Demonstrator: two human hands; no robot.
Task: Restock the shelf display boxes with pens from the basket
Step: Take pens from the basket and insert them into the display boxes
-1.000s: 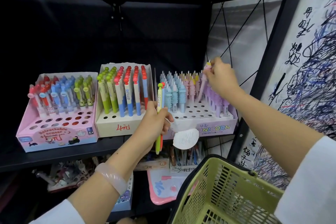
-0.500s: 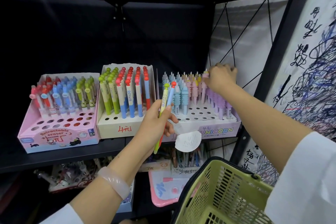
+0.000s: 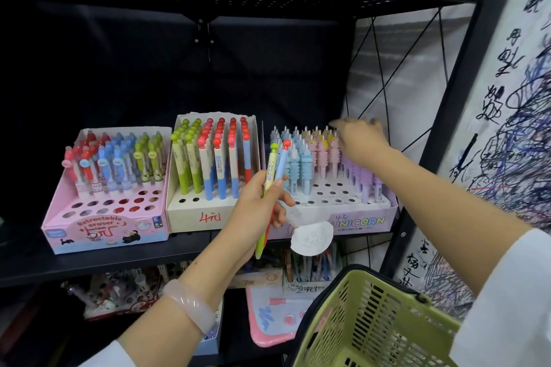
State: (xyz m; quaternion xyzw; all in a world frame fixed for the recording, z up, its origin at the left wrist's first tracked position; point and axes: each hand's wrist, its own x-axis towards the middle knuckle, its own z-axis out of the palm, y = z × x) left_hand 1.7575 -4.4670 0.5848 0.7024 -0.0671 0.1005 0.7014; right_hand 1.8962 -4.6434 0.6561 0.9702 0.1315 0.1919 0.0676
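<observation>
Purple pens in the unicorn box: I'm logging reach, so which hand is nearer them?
Right. The right hand hovers just above the purple pens; the left hand is before the box's left end.

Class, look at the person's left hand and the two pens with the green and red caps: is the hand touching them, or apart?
Touching. The head view shows the left hand with fingers curled round the two pens, holding them upright before the shelf boxes.

left hand (image 3: 256,211) at 6 o'clock, forearm raised, fingers curled in a grip; right hand (image 3: 359,138) at 2 o'clock, arm extended, blurred, finger state unclear.
</observation>
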